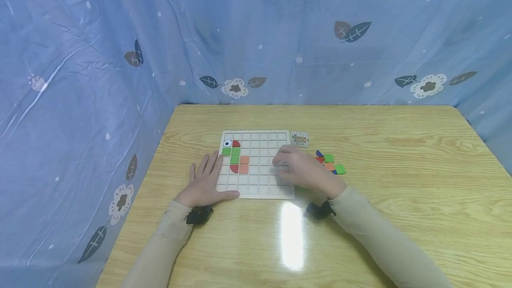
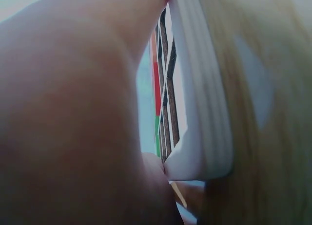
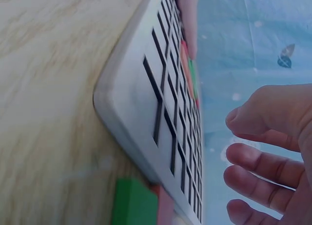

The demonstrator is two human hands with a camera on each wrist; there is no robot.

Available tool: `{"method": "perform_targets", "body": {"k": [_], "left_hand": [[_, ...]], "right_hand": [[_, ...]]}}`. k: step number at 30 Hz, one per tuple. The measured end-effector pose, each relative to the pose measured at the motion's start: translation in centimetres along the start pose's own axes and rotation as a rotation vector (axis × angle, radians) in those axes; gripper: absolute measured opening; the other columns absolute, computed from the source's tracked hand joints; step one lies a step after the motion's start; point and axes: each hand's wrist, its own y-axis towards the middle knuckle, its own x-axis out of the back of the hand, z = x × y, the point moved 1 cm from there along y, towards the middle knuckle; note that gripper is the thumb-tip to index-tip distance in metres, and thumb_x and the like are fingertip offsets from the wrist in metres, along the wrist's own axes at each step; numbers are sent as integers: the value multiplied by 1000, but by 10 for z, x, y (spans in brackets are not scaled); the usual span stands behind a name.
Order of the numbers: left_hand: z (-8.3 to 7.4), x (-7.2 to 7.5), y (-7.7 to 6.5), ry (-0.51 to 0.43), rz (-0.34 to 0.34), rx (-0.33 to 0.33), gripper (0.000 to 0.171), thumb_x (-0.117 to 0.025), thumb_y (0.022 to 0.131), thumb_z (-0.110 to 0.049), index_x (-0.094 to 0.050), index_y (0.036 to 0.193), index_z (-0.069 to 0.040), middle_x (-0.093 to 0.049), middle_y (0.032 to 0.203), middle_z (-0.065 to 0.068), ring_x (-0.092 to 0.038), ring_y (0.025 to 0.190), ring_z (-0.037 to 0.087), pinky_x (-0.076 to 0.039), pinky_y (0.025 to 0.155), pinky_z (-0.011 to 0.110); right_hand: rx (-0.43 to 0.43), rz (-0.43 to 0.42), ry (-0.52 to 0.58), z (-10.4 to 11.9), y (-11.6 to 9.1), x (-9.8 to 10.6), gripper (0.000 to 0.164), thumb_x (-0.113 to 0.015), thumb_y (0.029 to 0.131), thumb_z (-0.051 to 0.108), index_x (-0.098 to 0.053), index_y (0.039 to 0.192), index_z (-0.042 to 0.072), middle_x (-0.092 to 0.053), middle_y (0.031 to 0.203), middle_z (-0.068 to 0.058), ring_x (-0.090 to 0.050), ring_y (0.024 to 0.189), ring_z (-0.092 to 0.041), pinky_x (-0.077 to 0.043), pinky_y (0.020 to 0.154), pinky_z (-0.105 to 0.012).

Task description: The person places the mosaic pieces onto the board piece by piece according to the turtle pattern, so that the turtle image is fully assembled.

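Observation:
A white gridded board point(image 1: 260, 186) lies on the table. In its left columns sit an eye tile point(image 1: 227, 143), red rounded tiles point(image 1: 236, 144), green squares point(image 1: 235, 159) and orange squares point(image 1: 243, 169). My left hand point(image 1: 204, 184) rests along the board's left edge, fingers spread and thumb at the near corner. Over the board's right columns hovers my right hand point(image 1: 305, 169). Its fingers are loosely bent in the right wrist view, thumb point(image 3: 243, 119) apart from them, with nothing visible between. The left wrist view shows mostly blurred hand beside the board's side point(image 2: 204, 113).
Loose tiles lie right of the board, among them a green square point(image 1: 340, 169), an orange square point(image 1: 329, 166) and a blue rounded piece point(image 1: 318, 153). A small picture card point(image 1: 300, 139) touches the board's far right corner. Behind the wooden table point(image 1: 400, 146) hangs a blue curtain point(image 1: 300, 26).

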Motion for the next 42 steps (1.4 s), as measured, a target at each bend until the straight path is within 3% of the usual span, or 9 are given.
{"method": "perform_targets", "body": {"k": [3,6,9,12,16,21,26,34,42], "left_hand": [[0,0,1,5,0,2,128,-69,82,-77,-5,168,-7,4,177,12,6,162,41,5,120,75],[-1,1,1,-1,3,4,128,-70,82,-75,-5,168,-6,4,176,13,5,162,42,4,120,75],[-1,2,1,-3,7,5,128,-70,82,-75,-5,168,-6,4,176,14,5,161,43,5,120,75],[-1,2,1,-3,7,5,128,-70,82,-74,-5,168,-5,5,176,14,6,161,43,5,120,75],[0,2,1,-8,4,3,127,-70,83,-74,-6,168,-5,4,176,14,5,161,43,5,120,75],[-1,2,1,-8,4,5,127,-71,82,-74,-7,168,-5,3,176,15,5,161,44,5,120,75],[-1,2,0,-4,3,10,128,-71,82,-74,-6,168,-5,4,176,15,5,161,43,6,120,75],[-1,1,0,-14,-7,0,128,-71,81,-74,-7,168,-5,2,176,15,5,161,44,5,120,75],[7,-7,4,-17,-18,-5,130,-68,80,-80,-5,168,-8,5,177,12,8,162,40,8,120,73]], "right_hand": [[-46,17,-10,-5,-5,5,17,-77,90,10,-77,107,6,-68,107,-5,-64,90,-17,-57,78,-31],[-36,-7,-35,-9,-10,11,18,-80,88,11,-78,106,6,-69,105,-5,-66,91,-19,-59,80,-34],[1,-52,-47,-11,-16,17,20,-82,85,8,-78,104,4,-71,104,-7,-70,106,-29,-60,90,-42],[3,-69,-44,-14,-21,22,19,-80,85,7,-77,104,3,-73,112,-13,-64,126,-42,-55,102,-52],[-29,-58,-41,-17,-27,29,18,-80,88,10,-78,105,4,-74,118,-14,-58,134,-44,-53,105,-53],[-54,-64,-35,-21,-33,35,18,-81,89,11,-78,105,5,-72,111,-7,-70,107,-29,-60,86,-41],[-53,-67,-24,-24,-38,37,16,-81,88,6,-77,104,4,-69,105,-6,-63,82,-20,-55,69,-31],[-18,-63,-47,-23,-40,36,17,-83,87,11,-78,102,5,-70,101,-7,-64,81,-21,-56,70,-31],[-14,-9,-91,-19,-39,21,21,-88,84,16,-78,100,7,-71,101,-5,-64,85,-16,-58,72,-31]]}}
